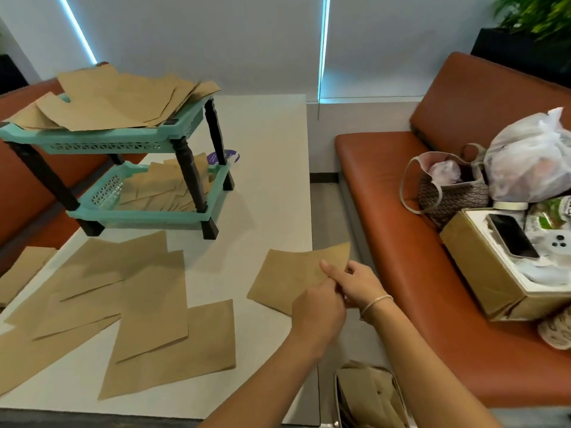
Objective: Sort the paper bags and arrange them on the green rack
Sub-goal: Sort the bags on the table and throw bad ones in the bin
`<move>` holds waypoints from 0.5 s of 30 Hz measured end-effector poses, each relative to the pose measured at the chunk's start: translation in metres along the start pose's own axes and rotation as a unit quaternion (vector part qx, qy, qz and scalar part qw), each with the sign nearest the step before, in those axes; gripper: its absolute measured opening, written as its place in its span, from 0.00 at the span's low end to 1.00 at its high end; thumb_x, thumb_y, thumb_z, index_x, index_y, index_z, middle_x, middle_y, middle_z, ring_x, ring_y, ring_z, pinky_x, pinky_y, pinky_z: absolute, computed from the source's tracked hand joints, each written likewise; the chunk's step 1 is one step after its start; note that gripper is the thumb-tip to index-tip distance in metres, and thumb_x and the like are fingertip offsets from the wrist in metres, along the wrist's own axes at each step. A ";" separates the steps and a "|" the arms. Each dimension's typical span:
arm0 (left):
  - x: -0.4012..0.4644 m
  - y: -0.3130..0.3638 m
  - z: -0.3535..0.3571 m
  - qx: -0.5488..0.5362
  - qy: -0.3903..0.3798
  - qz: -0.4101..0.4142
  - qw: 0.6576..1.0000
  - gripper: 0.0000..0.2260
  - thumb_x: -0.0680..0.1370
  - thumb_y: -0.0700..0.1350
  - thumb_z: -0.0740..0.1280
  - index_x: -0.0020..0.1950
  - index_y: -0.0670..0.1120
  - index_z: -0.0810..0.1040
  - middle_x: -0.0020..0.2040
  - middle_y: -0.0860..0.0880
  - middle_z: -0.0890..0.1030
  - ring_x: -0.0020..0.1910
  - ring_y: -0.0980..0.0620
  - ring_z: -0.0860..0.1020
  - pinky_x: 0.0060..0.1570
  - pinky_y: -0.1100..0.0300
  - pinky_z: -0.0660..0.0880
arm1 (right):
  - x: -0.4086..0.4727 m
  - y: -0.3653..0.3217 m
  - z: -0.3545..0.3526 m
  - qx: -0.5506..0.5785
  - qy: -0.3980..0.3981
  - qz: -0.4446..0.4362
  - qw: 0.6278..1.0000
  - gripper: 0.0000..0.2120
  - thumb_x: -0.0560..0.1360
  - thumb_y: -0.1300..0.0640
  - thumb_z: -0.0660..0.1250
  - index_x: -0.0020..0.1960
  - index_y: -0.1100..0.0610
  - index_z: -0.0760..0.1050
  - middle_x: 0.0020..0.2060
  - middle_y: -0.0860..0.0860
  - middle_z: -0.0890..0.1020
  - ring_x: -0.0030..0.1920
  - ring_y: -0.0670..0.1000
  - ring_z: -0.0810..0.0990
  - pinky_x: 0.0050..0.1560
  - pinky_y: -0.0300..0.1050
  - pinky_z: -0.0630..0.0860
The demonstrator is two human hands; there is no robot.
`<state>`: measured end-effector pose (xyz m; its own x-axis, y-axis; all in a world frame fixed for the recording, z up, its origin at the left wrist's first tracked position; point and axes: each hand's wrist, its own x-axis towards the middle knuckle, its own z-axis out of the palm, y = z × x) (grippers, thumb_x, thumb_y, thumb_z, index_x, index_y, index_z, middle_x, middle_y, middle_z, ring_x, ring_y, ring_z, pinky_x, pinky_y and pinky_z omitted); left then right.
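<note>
Left hand (318, 307) and right hand (360, 285) are both pinching the near right corner of one flat paper bag (293, 278) at the table's (272, 180) right edge; the fingertips are bunched together there so exactly how each finger sits is hard to tell. The right wrist has a thin bracelet (375, 302).

Going from the left: a bag on the left bench (21, 274) is partly cut off by the frame edge. Then a messy spread of loose bags (123, 304) overlapping on the table, the leftmost running out of view. Behind them sits the green rack (123, 143) with dark legs. Its top shelf carries a sloppy pile of big bags (114, 100) hanging over the edges, and the bottom shelf holds smaller bags (160, 188), half hidden behind a leg. A purple sticker thing (224, 156) peeks out behind the rack, can't read it.

Bottom middle, a bin of bags (369, 396) is cut off by the frame.

On the right orange bench (401, 242): a woven tote (448, 193) with something pale inside, a white plastic sack (531, 162), contents blurry, and a cardboard box (482, 267) with a phone (513, 234) on top
</note>
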<state>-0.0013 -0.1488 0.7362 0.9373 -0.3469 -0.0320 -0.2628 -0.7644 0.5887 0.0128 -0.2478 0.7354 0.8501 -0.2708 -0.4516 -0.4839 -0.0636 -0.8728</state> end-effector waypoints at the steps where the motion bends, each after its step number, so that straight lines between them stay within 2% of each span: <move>1: 0.001 0.003 0.002 -0.010 -0.005 0.020 1.000 0.12 0.81 0.46 0.56 0.61 0.47 0.74 0.52 0.46 0.80 0.46 0.50 0.76 0.40 0.62 0.67 | 0.002 0.001 -0.008 -0.010 0.019 -0.009 1.000 0.08 0.73 0.52 0.70 0.43 0.57 0.75 0.40 0.54 0.80 0.35 0.50 0.77 0.30 0.41 0.75; 3: 0.003 0.012 0.007 -0.061 -0.050 0.069 0.994 0.11 0.80 0.49 0.59 0.60 0.48 0.74 0.51 0.47 0.80 0.43 0.53 0.74 0.42 0.60 0.71 | 0.009 0.005 -0.030 -0.067 0.089 -0.025 0.993 0.04 0.74 0.57 0.68 0.41 0.55 0.75 0.46 0.57 0.81 0.44 0.57 0.81 0.41 0.50 0.79; 4: 0.004 0.016 0.011 -0.085 -0.078 0.091 0.989 0.12 0.79 0.50 0.61 0.60 0.48 0.74 0.51 0.48 0.80 0.46 0.52 0.75 0.46 0.57 0.73 | 0.012 0.007 -0.043 -0.127 0.125 -0.034 0.983 0.04 0.74 0.57 0.67 0.41 0.54 0.74 0.47 0.58 0.82 0.48 0.60 0.80 0.47 0.53 0.79; 6: 0.010 0.021 0.021 -0.065 -0.115 0.100 0.986 0.18 0.77 0.52 0.64 0.66 0.48 0.72 0.62 0.49 0.76 0.59 0.50 0.72 0.59 0.54 0.71 | 0.015 0.015 -0.068 -0.251 0.176 -0.037 0.951 0.02 0.75 0.57 0.64 0.46 0.55 0.75 0.52 0.58 0.81 0.53 0.61 0.78 0.54 0.52 0.75; 7: 0.013 0.023 0.025 -0.044 -0.123 0.088 0.988 0.22 0.77 0.54 0.64 0.69 0.49 0.69 0.67 0.50 0.72 0.66 0.50 0.68 0.65 0.54 0.67 | 0.015 0.022 -0.080 -0.283 0.198 -0.029 0.938 0.06 0.76 0.59 0.62 0.51 0.56 0.76 0.53 0.58 0.80 0.55 0.61 0.77 0.54 0.50 0.74; 9: 0.020 0.025 0.033 -0.041 -0.118 0.074 0.989 0.23 0.78 0.53 0.63 0.71 0.49 0.67 0.71 0.51 0.68 0.70 0.51 0.64 0.69 0.55 0.63 | 0.016 0.045 -0.099 -0.305 0.227 0.000 0.925 0.14 0.74 0.63 0.60 0.56 0.55 0.78 0.55 0.58 0.80 0.56 0.61 0.77 0.52 0.46 0.73; 11: 0.025 0.027 0.040 -0.053 -0.109 0.075 0.990 0.20 0.79 0.50 0.63 0.70 0.48 0.69 0.70 0.50 0.69 0.69 0.51 0.66 0.68 0.58 0.62 | 0.015 0.074 -0.109 -0.317 0.221 0.041 0.921 0.20 0.73 0.66 0.58 0.58 0.50 0.79 0.54 0.58 0.81 0.55 0.60 0.77 0.50 0.45 0.73; 15: 0.033 0.027 0.055 -0.053 -0.113 0.066 0.990 0.16 0.79 0.48 0.62 0.67 0.48 0.72 0.67 0.51 0.72 0.67 0.52 0.68 0.64 0.61 0.64 | 0.020 0.137 -0.107 -0.387 0.132 0.123 0.904 0.19 0.76 0.64 0.56 0.60 0.48 0.78 0.57 0.56 0.79 0.56 0.59 0.77 0.55 0.47 0.73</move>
<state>0.0103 -0.2111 0.7068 0.8183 -0.5619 -0.1208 -0.3436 -0.6467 0.6809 -0.0592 -0.3644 0.6266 0.6671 -0.5818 -0.4654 -0.7390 -0.5956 -0.3147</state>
